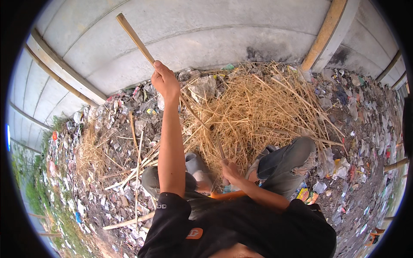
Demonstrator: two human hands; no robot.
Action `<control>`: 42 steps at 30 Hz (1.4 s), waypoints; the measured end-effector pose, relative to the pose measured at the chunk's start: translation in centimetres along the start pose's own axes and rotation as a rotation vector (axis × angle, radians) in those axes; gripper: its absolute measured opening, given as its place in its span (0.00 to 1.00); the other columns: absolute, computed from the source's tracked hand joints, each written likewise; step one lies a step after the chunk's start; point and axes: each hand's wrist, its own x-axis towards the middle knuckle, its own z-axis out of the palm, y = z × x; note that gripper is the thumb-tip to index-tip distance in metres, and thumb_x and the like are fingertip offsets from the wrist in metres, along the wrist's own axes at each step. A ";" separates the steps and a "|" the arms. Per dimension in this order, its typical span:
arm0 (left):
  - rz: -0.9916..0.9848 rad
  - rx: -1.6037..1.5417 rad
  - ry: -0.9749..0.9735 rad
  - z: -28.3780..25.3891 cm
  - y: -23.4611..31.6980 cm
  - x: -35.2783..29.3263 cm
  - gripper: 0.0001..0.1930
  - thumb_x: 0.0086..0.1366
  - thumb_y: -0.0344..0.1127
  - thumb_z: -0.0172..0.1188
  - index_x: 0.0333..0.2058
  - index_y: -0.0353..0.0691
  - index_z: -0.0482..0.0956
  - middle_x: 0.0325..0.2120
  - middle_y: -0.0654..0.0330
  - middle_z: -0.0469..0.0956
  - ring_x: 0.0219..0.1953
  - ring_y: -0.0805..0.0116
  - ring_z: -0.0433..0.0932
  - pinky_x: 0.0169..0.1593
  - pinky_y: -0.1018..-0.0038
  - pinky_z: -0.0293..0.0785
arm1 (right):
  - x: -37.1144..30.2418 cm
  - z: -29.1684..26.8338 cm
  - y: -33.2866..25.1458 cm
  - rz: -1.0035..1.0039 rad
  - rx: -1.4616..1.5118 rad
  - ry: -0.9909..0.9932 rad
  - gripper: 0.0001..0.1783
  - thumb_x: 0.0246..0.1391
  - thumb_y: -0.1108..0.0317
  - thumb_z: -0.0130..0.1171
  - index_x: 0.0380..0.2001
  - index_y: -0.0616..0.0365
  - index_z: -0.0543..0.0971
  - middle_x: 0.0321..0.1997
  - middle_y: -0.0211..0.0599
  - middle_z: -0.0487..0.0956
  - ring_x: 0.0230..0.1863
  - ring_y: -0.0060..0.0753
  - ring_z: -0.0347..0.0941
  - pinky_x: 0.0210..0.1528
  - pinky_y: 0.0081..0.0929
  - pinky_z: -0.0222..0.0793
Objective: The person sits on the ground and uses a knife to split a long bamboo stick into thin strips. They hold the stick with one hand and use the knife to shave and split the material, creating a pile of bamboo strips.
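Left hand: my left hand (165,81) is stretched out in front of me, fist wrapped around the upper part of a long wooden stick (172,84), thumb side up.
Right hand: my right hand (230,170) sits low, close to my body between my knees, fingers wrapped around the lower end of the same stick.
Stick: it runs on a slant from its free top end, up against the pale concrete wall (193,38), down through my left fist, across the heap of dry straw (254,107), to my right hand. The stretch over the straw is partly lost among the stalks, so I cannot tell whether it touches them or passes just above.
How it handles: I judge the stick stiff and fairly light, dry wood with a rough, non-slippery surface; it looks thin enough to snap if levered hard.
Where to hold: two grips well apart, as they are now, give the best control; the bare top end is free.
Straw: loose, brittle, very light, tangled, likely to scatter.
Around: litter (107,142) of scraps and plastic covers the ground on both sides; my bent knee in grey trousers (288,165) is just beside the right hand; a wooden post (322,36) leans by the wall.
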 end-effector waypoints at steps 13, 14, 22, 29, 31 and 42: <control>0.062 0.002 0.067 -6.7 -2.5 3.3 0.27 0.78 0.59 0.40 0.26 0.42 0.63 0.16 0.67 0.62 0.18 0.75 0.63 0.24 0.75 0.63 | -8.6 -11.6 -17.5 -0.763 0.186 0.130 0.19 0.68 0.52 0.56 0.36 0.60 0.77 0.16 0.24 0.69 0.14 0.15 0.63 0.16 0.22 0.60; 0.073 0.193 0.111 -9.1 -3.0 3.8 0.26 0.79 0.56 0.39 0.30 0.40 0.67 0.19 0.62 0.70 0.20 0.72 0.68 0.27 0.74 0.67 | -9.3 -13.0 -17.6 -0.770 0.170 0.139 0.19 0.68 0.52 0.56 0.36 0.59 0.77 0.17 0.24 0.70 0.14 0.14 0.63 0.16 0.22 0.60; -0.286 0.470 0.222 -25.2 1.0 4.1 0.22 0.79 0.45 0.44 0.56 0.30 0.71 0.45 0.42 0.82 0.44 0.52 0.86 0.44 0.59 0.91 | -3.0 -18.5 -4.3 -0.538 -0.168 0.476 0.24 0.68 0.51 0.55 0.35 0.66 0.78 0.17 0.37 0.71 0.23 0.37 0.75 0.27 0.39 0.68; -0.032 0.288 0.413 -30.5 16.2 5.0 0.27 0.78 0.47 0.46 0.59 0.23 0.63 0.50 0.36 0.78 0.50 0.44 0.82 0.49 0.57 0.89 | -1.1 -17.9 -2.0 -0.646 -0.660 0.416 0.19 0.66 0.55 0.50 0.33 0.61 0.76 0.24 0.56 0.77 0.26 0.63 0.74 0.30 0.53 0.71; -0.028 0.202 0.361 -31.7 16.1 5.9 0.26 0.78 0.46 0.45 0.57 0.23 0.62 0.53 0.34 0.75 0.52 0.41 0.81 0.50 0.57 0.89 | -0.7 -17.2 -1.9 -0.833 -0.805 0.442 0.15 0.66 0.61 0.46 0.30 0.62 0.71 0.19 0.56 0.73 0.22 0.61 0.73 0.26 0.52 0.71; -0.480 -0.261 0.071 -1.7 -0.1 -2.1 0.20 0.81 0.42 0.34 0.51 0.26 0.63 0.42 0.39 0.79 0.48 0.41 0.82 0.50 0.57 0.89 | 1.6 -13.4 0.0 -0.564 -0.851 0.076 0.22 0.63 0.56 0.51 0.24 0.66 0.74 0.18 0.56 0.73 0.21 0.61 0.74 0.28 0.53 0.72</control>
